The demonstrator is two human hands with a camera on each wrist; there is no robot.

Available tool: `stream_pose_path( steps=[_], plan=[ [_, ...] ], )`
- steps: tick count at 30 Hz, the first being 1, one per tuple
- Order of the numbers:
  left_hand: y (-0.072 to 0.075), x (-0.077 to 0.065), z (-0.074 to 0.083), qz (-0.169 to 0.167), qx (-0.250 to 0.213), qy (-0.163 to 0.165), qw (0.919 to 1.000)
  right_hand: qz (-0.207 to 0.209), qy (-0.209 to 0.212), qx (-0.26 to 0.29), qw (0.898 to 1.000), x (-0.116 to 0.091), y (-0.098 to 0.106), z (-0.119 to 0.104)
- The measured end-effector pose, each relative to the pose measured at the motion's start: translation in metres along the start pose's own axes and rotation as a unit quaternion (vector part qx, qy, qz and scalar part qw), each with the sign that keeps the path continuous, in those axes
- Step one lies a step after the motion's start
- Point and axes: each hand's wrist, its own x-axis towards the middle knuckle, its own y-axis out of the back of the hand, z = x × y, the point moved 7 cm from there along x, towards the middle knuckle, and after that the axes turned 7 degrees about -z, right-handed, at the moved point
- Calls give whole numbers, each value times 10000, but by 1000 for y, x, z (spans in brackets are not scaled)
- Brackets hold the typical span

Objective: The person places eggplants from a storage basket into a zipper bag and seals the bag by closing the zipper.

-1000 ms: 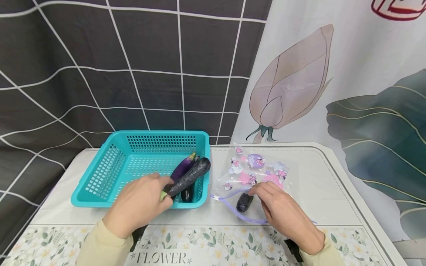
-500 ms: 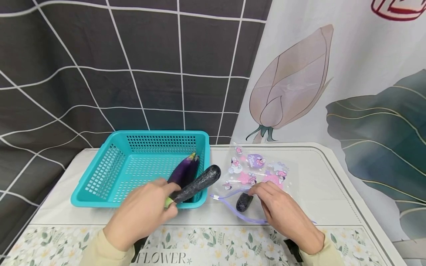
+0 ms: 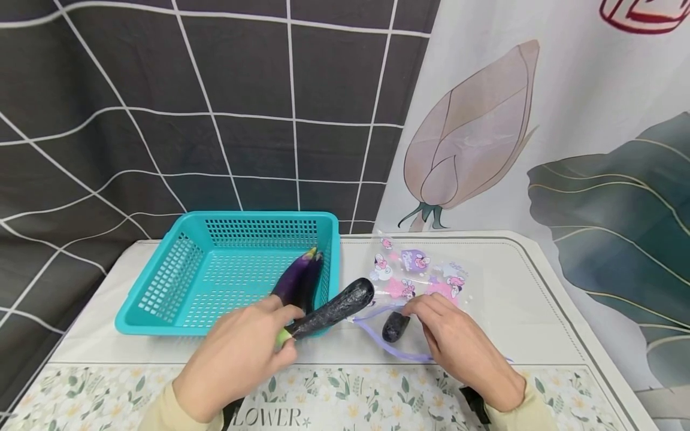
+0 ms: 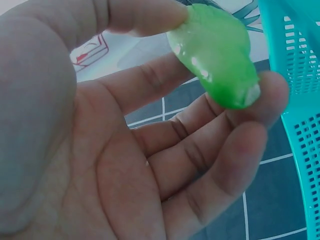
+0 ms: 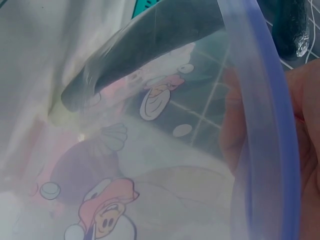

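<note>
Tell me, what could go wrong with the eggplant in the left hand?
The left hand pinches only its green end, so the eggplant might slip and fall. Its dark tip looks close to the bag's purple edge and might snag it.

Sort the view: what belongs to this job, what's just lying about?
Likely job: green-ended dark vegetable in left hand; cartoon-print zip bag at right hand; teal basket; two eggplants.

Just around: floral tablecloth; dark grid-patterned cloth; bud-print curtain.
</note>
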Motion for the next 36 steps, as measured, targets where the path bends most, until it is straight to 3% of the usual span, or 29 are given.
stream_pose_path(
  steps=[9, 17, 27, 36],
  plan=[
    [-5, -1, 9, -203, -157, -147, 9996, 61, 11, 31, 10000, 1, 2, 0],
    [-9, -1, 19, -158, -117, -409, 9990, 22, -51, 50, 10000, 0, 2, 0],
    [-15, 0, 30, -236, -274, -665, 9971, -259, -300, 100, 9992, -1, 0, 3],
    [-20, 1, 37, -389, -185, -899, 9950, -114, -162, 127, 9997, 0, 2, 3]
  ],
)
